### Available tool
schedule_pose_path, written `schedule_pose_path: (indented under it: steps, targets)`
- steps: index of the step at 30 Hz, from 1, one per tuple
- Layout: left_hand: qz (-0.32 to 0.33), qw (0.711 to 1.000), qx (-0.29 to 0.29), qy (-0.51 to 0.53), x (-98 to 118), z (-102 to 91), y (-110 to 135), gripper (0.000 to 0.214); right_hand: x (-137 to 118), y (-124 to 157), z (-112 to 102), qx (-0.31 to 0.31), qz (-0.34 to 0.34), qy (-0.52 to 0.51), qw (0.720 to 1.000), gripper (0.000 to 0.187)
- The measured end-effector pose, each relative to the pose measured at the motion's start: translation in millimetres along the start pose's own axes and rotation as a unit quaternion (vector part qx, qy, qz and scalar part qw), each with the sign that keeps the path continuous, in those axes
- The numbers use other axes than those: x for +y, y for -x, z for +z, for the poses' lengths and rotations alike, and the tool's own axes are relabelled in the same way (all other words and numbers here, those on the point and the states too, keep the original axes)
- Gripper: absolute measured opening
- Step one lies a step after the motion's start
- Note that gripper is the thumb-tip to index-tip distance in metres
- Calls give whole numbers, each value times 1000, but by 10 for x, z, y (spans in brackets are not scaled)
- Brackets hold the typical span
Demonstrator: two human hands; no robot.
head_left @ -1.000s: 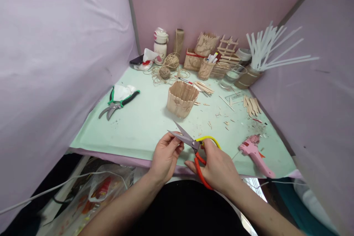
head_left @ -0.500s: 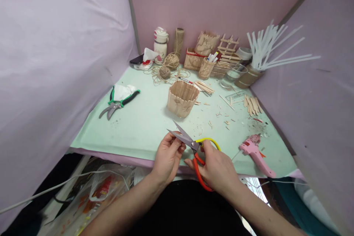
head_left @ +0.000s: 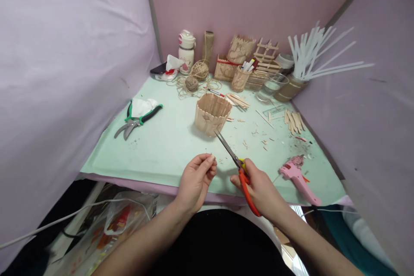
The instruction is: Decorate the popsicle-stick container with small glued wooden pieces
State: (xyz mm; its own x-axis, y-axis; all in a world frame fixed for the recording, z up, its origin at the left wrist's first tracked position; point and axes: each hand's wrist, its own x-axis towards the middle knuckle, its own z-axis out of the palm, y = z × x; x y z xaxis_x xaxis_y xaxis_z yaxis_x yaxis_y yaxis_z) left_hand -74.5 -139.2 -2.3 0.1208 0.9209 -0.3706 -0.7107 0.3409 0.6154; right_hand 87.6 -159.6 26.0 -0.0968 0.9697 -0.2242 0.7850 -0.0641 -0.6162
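Note:
Scissors (head_left: 230, 148) with red and yellow handles are gripped in my right hand (head_left: 260, 183), blades nearly closed and angled up to the left. Their tips come close to the foot of a wooden stick basket (head_left: 212, 116) standing upright on the table. Left of the blades, my left hand (head_left: 198, 179) is closed in a pinch, thumb against fingers. Whatever it holds is too small to make out. Tiny wood scraps (head_left: 245, 144) lie on the mat to the right of the basket.
Pruning shears (head_left: 131, 126) lie at left, a pink glue gun (head_left: 299, 179) at right. Twine balls (head_left: 191, 83), a bottle (head_left: 186, 54), a plastic cup (head_left: 271, 88) and white sticks in a brown holder (head_left: 289, 88) line the back. Craft sticks (head_left: 293, 120) lie near the right edge.
The scissors have moved right, away from my left hand, and their blades have come nearly together. My left hand stays in about the same place, still pinching.

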Motion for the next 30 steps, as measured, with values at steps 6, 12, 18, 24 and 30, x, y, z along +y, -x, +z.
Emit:
schedule_pose_path:
  steps: [6,12,18,24,30]
  targets:
    - [19,1000,-11,-20,-15,-39,-20,17,-46,27,-9,-20,24,79,996,29]
    - [91,990,-64,-90,14,-99,-48,13,-49,72,-56,-13,-14,123,992,27]
    - [105,982,-86,-129,22,-182,-83,10,-78,109,-104,-15,-22,116,993,25]
    - [107,978,-90,-154,19,-211,-85,14,-75,118,-99,-18,-26,126,992,26]
    - [111,977,-98,-155,32,-214,-87,12,-68,119,-102,-15,-28,135,990,26]
